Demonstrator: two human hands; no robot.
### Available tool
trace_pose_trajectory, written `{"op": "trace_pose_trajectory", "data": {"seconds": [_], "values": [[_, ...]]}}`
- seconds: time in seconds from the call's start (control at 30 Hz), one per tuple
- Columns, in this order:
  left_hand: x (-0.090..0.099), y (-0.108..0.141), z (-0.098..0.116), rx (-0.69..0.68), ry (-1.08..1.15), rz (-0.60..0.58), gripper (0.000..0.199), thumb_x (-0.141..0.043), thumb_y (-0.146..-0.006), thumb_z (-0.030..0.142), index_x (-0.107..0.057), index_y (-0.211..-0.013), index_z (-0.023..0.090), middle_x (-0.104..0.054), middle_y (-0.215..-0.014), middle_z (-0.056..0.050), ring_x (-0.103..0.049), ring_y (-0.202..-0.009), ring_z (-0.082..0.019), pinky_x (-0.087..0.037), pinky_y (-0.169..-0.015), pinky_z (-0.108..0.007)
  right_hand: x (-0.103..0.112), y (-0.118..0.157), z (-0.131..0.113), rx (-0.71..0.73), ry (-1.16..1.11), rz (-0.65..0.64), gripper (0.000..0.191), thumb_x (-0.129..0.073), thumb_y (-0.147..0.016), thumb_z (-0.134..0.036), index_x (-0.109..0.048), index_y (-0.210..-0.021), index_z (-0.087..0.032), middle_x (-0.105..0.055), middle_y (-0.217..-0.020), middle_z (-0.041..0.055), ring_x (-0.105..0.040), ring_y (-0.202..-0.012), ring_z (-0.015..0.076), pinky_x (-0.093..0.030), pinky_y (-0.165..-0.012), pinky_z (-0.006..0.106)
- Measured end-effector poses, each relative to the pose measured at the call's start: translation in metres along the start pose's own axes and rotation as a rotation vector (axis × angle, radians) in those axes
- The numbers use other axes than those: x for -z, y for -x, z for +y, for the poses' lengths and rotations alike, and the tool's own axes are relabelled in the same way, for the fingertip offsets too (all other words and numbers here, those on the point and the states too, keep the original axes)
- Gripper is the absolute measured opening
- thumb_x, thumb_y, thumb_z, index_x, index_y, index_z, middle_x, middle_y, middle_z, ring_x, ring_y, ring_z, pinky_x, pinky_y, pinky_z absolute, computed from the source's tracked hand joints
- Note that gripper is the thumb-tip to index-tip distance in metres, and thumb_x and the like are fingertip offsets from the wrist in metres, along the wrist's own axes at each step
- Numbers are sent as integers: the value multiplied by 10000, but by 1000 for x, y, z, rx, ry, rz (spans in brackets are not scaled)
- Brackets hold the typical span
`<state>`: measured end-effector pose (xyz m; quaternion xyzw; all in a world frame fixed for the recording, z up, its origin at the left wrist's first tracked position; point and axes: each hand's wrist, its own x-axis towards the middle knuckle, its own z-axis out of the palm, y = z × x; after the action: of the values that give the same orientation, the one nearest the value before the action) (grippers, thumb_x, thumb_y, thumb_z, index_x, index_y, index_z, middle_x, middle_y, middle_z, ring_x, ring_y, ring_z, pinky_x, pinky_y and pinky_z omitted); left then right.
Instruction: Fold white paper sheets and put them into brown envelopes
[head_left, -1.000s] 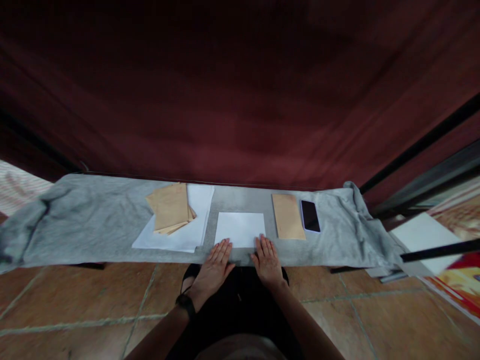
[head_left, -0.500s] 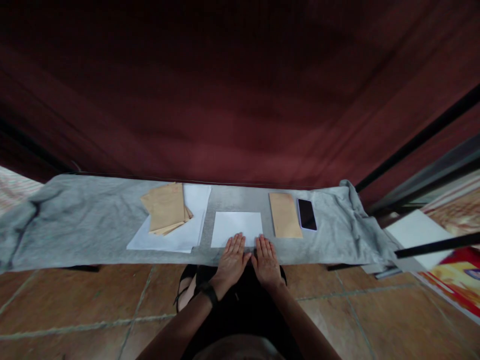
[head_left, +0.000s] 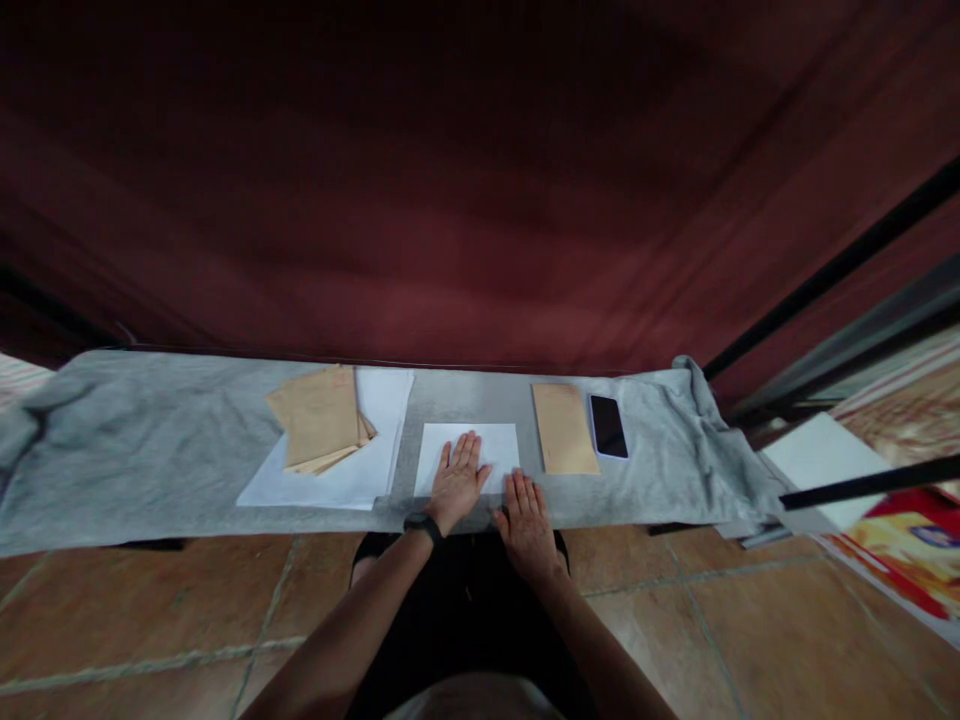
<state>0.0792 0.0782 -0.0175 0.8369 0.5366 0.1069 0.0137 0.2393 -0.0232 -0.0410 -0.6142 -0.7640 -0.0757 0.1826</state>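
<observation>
In front of me a white sheet of paper (head_left: pixel 431 455), perhaps folded, lies flat on a grey cloth (head_left: pixel 187 440). My left hand (head_left: pixel 459 480) rests palm down on its middle, fingers spread and thumb out, with a dark band on the wrist. At the sheet's lower right corner, my right hand (head_left: pixel 525 515) lies flat with its fingers stretched forward, partly on the cloth. To the right is a single brown envelope (head_left: pixel 566 430). On the left, several brown envelopes (head_left: pixel 322 415) are fanned out on top of larger white sheets of paper (head_left: pixel 300 488).
A phone (head_left: pixel 608 426) with a dark screen lies right of the single envelope. A dark red panel (head_left: pixel 465 250) rises behind the cloth-covered surface. Black bars (head_left: pixel 862 487) and a white board (head_left: pixel 825 455) stand at the right. Tiled floor (head_left: pixel 187 600) shows below.
My left hand has slid forward from the paper's near edge onto its middle. The right hand stays near the lower right corner. The whole view has shifted slightly.
</observation>
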Motion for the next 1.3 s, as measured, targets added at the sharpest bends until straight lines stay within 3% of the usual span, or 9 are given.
{"op": "trace_pose_trajectory", "data": {"seconds": [0.2,0.3,0.47,0.57,0.7,0.83,1.3], "values": [[-2,-1,-8,-5,-11,26,605,-266,-1010,426,-311,-1533,125,-350,-1578,-126,-236,-1498,-232,-154,-1229,-492,0,-9,-5,-88,-56,9,538,-351,-1040,-368,-408,-1482,-67,-411,-1529,198,-372,-1427,305,-314,-1154,512],[-4,0,-10,-9,-9,30,597,-260,-1010,395,-310,-1531,108,-334,-1585,-134,-225,-1501,-242,-170,-1223,-504,-3,-33,-11,-135,-115,-12,507,-306,-1049,-345,-453,-1462,-90,-471,-1495,169,-391,-1421,279,-302,-1166,497],[-5,0,-15,-59,-3,13,559,-258,-991,278,-337,-1518,109,-347,-1586,-112,-229,-1500,-231,-169,-1226,-483,-14,-82,-23,-107,-177,-91,497,-244,-1053,-282,-437,-1473,-100,-451,-1516,133,-367,-1438,238,-300,-1177,442],[-5,-1,-19,-43,2,17,551,-249,-981,229,-360,-1509,114,-361,-1582,-101,-245,-1495,-219,-181,-1225,-468,-22,-97,-24,-105,-163,-142,480,-263,-1052,-281,-449,-1470,-135,-444,-1521,123,-359,-1442,229,-272,-1187,455],[-3,-4,-22,-13,7,28,544,-250,-982,228,-396,-1492,108,-370,-1576,-101,-249,-1493,-223,-182,-1226,-468,-29,-101,-19,-117,-128,-167,469,-309,-1050,-325,-424,-1490,-208,-385,-1562,86,-342,-1451,246,-248,-1185,477],[0,-7,-25,10,2,19,542,-255,-992,262,-397,-1496,120,-364,-1577,-94,-245,-1495,-233,-165,-1228,-478,-35,-101,-16,-147,-85,-134,484,-367,-1038,-365,-408,-1501,-230,-322,-1590,117,-344,-1448,270,-249,-1174,488],[-1,-1,-54,186,-30,47,591,-222,-1009,352,-358,-1510,70,-374,-1564,-137,-260,-1489,-242,-186,-1223,-445,-39,-90,-2,-212,-5,-10,572,-344,-1034,-401,-359,-1514,-89,-330,-1568,210,-372,-1423,304,-277,-1155,506]]}}
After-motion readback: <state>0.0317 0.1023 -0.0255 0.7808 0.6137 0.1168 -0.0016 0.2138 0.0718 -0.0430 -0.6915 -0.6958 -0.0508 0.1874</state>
